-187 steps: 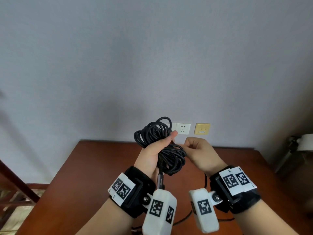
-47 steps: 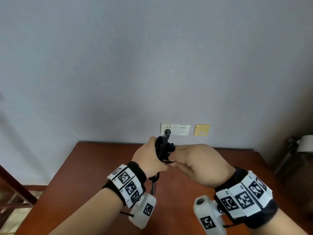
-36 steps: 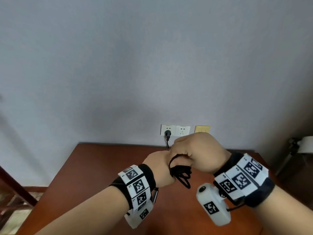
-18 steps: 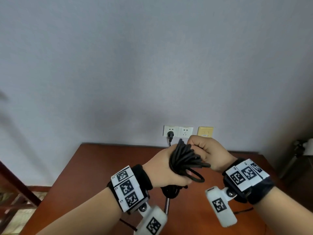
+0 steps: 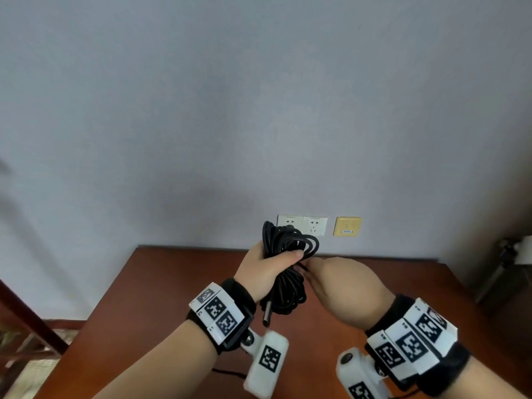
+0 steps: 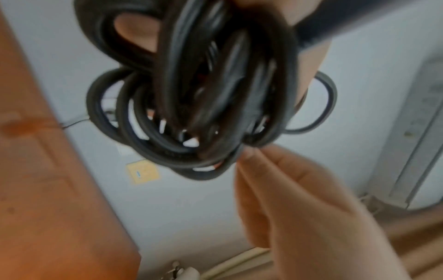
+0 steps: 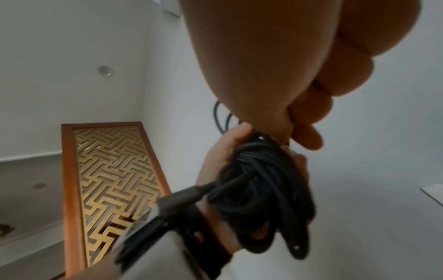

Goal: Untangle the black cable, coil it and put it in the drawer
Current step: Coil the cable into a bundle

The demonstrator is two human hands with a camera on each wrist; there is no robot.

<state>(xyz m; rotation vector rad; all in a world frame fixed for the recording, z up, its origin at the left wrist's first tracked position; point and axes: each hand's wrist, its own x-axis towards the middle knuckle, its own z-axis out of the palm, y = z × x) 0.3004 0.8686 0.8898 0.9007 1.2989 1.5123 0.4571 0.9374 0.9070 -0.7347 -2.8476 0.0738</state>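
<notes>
The black cable (image 5: 288, 269) is a bundle of several loops held upright above the brown table (image 5: 172, 283). My left hand (image 5: 267, 272) grips the bundle round its middle, thumb across the front. A metal-tipped plug (image 5: 267, 312) hangs from the bundle's lower end. My right hand (image 5: 336, 286) is at the bundle's right side, its fingertips pinching a strand of the cable (image 6: 230, 161). In the right wrist view the loops (image 7: 263, 189) fill my left palm (image 7: 215, 161), and the plug (image 7: 182, 197) sticks out to the left. No drawer is in view.
Two white wall sockets (image 5: 302, 226) and a yellow wall plate (image 5: 347, 226) sit just behind the table's far edge. A dark wooden frame (image 5: 26, 318) stands at the left. A grey and white object (image 5: 515, 254) is at the right edge.
The bundle has turned from lying across my left hand to standing upright. My right hand has dropped from on top of the bundle to its right side.
</notes>
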